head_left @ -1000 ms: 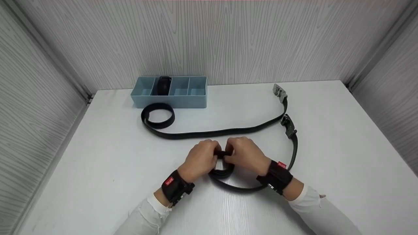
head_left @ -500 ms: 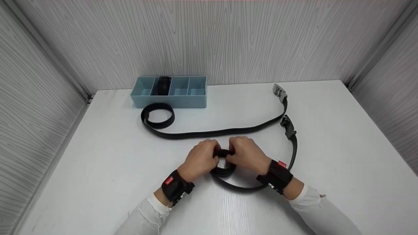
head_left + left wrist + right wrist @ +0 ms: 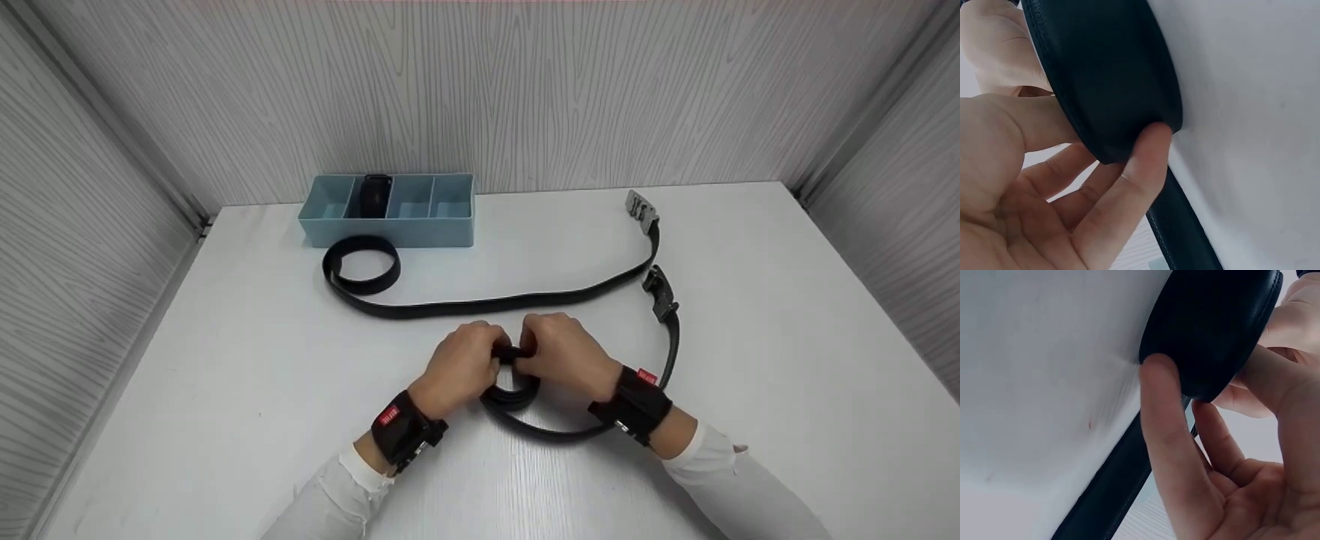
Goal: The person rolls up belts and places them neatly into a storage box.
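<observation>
Closest in, white sleeves (image 3: 337, 484) end at black wristbands (image 3: 406, 432), and the strap (image 3: 555, 434) of the near belt leaves its coil (image 3: 512, 401), passes beneath the right wristband and bends away to the right. The coil stands on edge on the table (image 3: 225, 375), between the hands; the left hand (image 3: 461, 367) pinches it from one side and the right hand (image 3: 568, 357) from the other, fingers curled on its outer face. The layers look springy, so I judge that the coil could unwind if either pinch slackens, or telescope sideways if the two press unevenly. The right forearm crosses over the strap and might drag it or hold it back. Further off to the right, the near buckle (image 3: 661, 296) lies just beside the far belt (image 3: 450, 308); whether they touch I cannot tell, but a pull on the strap might catch one on the other. The far belt stretches across between the coil and the blue tray (image 3: 420, 233), in the way of a low, straight path there; its loose loop sits close before the tray's left half, and its metal buckle (image 3: 641, 210) lies far right. In the tray's second compartment from the left stands a rolled belt (image 3: 374, 199), with the grained back wall (image 3: 562, 90) behind.
</observation>
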The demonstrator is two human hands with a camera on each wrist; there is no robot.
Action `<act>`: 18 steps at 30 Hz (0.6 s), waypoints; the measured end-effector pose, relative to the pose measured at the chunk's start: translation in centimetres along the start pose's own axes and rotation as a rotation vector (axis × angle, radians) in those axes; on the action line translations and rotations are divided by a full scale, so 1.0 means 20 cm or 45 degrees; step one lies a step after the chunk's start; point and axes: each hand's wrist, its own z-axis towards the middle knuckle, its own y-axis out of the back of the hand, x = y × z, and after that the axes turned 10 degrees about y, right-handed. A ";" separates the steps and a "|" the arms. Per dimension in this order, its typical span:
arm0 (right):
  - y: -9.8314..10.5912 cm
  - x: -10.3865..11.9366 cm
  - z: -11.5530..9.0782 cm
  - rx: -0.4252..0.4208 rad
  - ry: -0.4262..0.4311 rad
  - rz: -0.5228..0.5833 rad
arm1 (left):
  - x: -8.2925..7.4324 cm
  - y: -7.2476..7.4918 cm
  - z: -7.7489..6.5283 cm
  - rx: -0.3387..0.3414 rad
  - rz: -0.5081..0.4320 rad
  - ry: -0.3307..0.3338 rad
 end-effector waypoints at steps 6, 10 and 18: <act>0.00 0.00 0.00 -0.002 0.017 -0.032 | 0.01 0.00 0.01 0.014 -0.010 0.063; 0.00 0.00 0.00 -0.004 0.002 -0.063 | 0.01 0.00 0.01 0.031 -0.020 0.116; 0.00 -0.01 0.00 0.013 -0.027 -0.082 | 0.01 0.00 0.01 0.023 -0.024 0.109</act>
